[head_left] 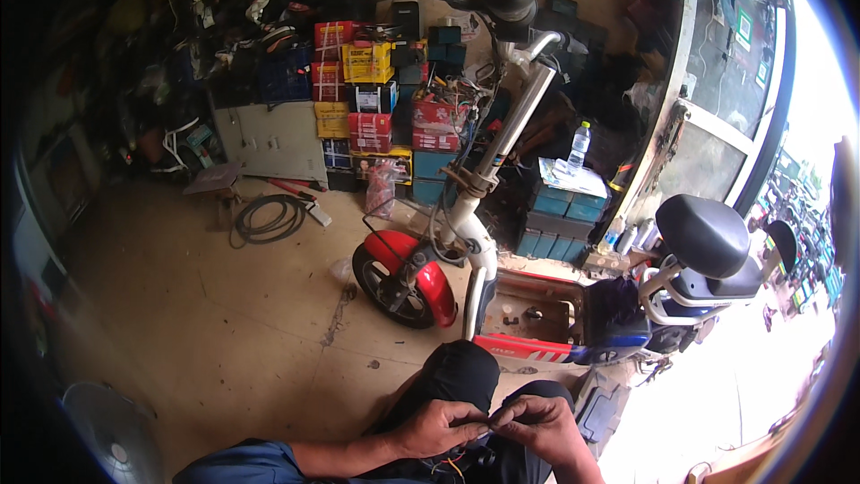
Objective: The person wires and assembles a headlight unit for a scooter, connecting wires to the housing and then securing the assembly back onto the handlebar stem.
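Low in the head view, my left hand (pixel 439 428) and my right hand (pixel 537 426) meet above my lap. Thumb and fingers of each are pinched, and the fingertips nearly touch. Whatever is between them is too small and hidden to make out. Just below the hands, thin coloured wires (pixel 454 463), some yellow and red, lie against my dark trousers. Past my knees stands a red and white electric scooter (pixel 528 347), its footboard compartment uncovered, with small loose parts inside. Its red front fender (pixel 436 291) and wheel point left.
Stacked boxes (pixel 369 63) and dark battery blocks (pixel 560 206) line the back, with a water bottle (pixel 579 145) on top. A coiled black hose (pixel 267 220) lies on the floor at left. A fan (pixel 116 448) is near left; a glass door (pixel 726 63) stands right.
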Action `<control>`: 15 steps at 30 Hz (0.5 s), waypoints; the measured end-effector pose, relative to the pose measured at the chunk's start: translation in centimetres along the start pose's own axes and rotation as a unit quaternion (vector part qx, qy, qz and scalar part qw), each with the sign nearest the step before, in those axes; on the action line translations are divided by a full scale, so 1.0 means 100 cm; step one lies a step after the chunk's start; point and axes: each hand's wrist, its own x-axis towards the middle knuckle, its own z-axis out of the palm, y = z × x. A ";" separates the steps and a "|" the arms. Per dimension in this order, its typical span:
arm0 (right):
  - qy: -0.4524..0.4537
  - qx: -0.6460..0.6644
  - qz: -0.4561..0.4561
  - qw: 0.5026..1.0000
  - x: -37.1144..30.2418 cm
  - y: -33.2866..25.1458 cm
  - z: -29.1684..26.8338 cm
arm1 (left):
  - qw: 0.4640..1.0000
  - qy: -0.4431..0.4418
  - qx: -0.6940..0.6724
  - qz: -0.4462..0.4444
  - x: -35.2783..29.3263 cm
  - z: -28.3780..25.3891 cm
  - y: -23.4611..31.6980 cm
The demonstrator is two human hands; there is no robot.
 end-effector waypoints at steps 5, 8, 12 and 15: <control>0.058 0.009 -0.007 0.998 0.001 0.006 -0.028 | 0.999 0.004 -0.015 -0.040 -0.003 -0.006 -0.010; 0.154 0.020 -0.048 0.987 -0.007 -0.024 -0.038 | 0.997 -0.013 -0.069 -0.038 -0.007 -0.005 -0.006; 0.226 0.010 -0.023 0.974 0.003 -0.015 -0.043 | 0.996 -0.037 -0.079 -0.001 -0.002 0.006 0.001; 0.259 -0.035 -0.062 0.963 0.007 0.023 -0.069 | 0.988 -0.016 -0.154 -0.007 -0.003 0.002 0.000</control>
